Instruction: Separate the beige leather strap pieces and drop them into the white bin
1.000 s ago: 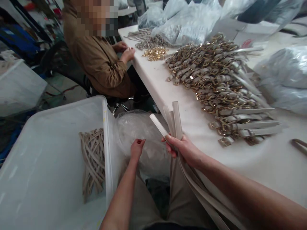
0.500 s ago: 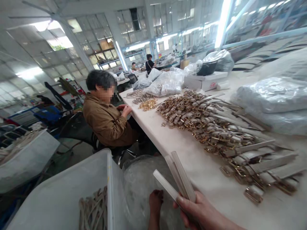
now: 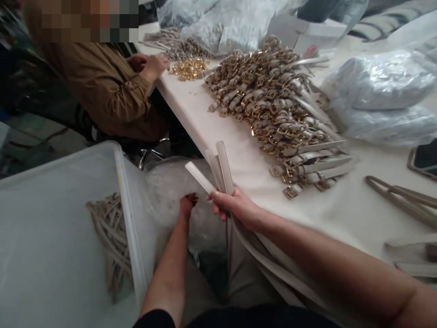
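My right hand (image 3: 235, 207) is closed around several pale beige leather straps (image 3: 223, 166). Their squared ends fan out above the thumb, and the long tails hang below toward my lap. To its left, my left hand (image 3: 187, 203) hovers over a clear plastic bag (image 3: 164, 182); its fingers are loosely bent and a little apart, with nothing seen in them. Beyond the right hand, a big heap of beige straps with gold buckles (image 3: 262, 100) covers part of the white table (image 3: 191, 107).
A white plastic bin (image 3: 118, 159) on the left holds more loose straps (image 3: 114, 237). Across the table corner sits a co-worker in a brown jacket (image 3: 102, 86), hands near gold metal pieces (image 3: 189, 68). Plastic-wrapped packs (image 3: 385, 86), a phone (image 3: 425, 159) and loose straps (image 3: 403, 196) lie right.
My view has tilted down, bringing both forearms and my lap into sight. The right hand still grips the straps. The left hand stays low beside the bin.
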A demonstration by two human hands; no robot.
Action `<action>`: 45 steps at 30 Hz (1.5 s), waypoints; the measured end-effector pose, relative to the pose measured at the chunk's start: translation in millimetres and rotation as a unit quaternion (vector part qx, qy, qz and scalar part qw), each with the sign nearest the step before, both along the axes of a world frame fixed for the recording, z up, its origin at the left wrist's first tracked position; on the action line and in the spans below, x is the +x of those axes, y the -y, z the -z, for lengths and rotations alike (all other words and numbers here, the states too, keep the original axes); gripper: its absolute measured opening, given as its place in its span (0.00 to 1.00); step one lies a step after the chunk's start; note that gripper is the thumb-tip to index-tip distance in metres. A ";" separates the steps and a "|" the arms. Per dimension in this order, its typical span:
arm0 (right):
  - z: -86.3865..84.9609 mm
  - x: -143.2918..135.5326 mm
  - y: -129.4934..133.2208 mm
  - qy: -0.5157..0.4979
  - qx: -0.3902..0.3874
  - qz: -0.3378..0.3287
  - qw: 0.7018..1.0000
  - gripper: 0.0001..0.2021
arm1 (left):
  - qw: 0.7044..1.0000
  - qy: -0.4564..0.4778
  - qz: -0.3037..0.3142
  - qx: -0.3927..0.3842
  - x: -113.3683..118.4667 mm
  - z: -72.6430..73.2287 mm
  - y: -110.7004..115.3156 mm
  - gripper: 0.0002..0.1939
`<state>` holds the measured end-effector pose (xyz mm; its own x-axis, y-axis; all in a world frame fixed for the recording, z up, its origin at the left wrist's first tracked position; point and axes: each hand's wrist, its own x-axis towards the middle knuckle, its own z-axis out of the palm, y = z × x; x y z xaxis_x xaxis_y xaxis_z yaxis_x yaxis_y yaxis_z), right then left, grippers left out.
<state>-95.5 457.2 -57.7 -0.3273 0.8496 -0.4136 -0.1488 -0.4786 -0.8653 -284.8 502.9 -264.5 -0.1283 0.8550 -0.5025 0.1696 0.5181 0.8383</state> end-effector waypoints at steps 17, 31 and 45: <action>-3.1 -2.2 10.2 0.071 -0.062 -0.228 0.969 0.12 | 0.979 0.193 -0.030 0.062 0.3 -140.2 153.3 0.25; 8.8 -7.5 15.3 -0.149 -0.085 -0.225 0.959 0.15 | 0.940 0.303 0.152 -0.022 25.0 -166.3 208.1 0.24; 1.0 -14.5 16.4 -0.033 -0.005 -0.099 0.995 0.07 | 0.940 0.311 0.125 -0.055 -21.0 -138.8 237.5 0.23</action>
<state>-110.1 440.8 -58.8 -0.5144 0.7618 -0.3937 -0.1076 -0.5128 -0.8517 -305.9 265.4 -125.8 0.4186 0.7576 -0.5007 -0.2079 0.6167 0.7593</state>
